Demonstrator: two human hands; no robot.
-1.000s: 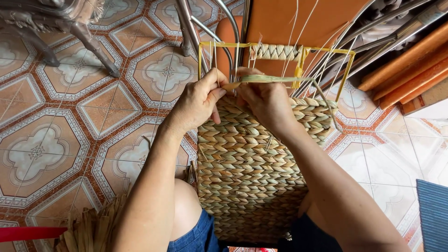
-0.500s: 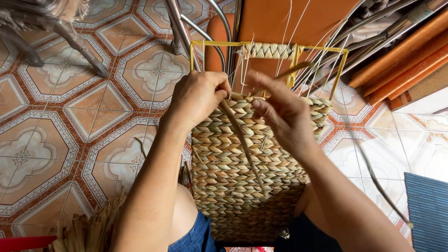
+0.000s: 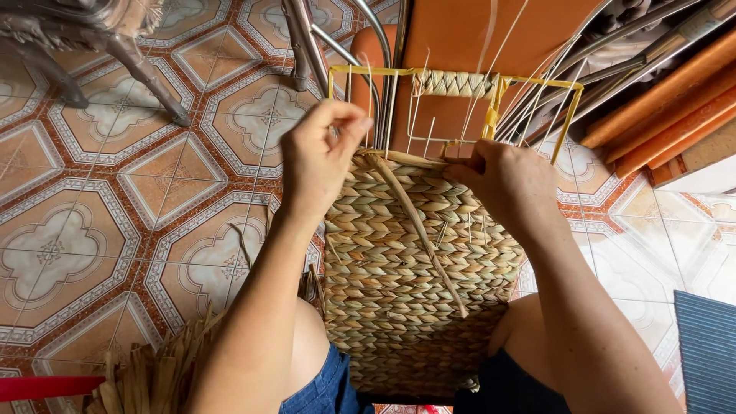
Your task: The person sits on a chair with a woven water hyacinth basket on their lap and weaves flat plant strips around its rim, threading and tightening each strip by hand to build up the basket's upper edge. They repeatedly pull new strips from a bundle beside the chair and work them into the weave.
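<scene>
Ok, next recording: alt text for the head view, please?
Two bare hands weave a tan braided-straw basket panel on a yellow wire frame; the left hand pinches the frame's left side, the right hand presses the weave's top edge above a patterned tile floor.

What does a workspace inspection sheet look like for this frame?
Surface: patterned tiled floor.
Job's things: half-woven basket on a yellow wire frame; loose strand lies across the weave.
Clutter: dried fibre bundle, lower left.
Grippers: left hand pinches at the weave's top edge; right hand grips the top edge at the frame.
Cables: nothing seen.
Surroundings: metal chair legs, orange boards, blue mat.
</scene>
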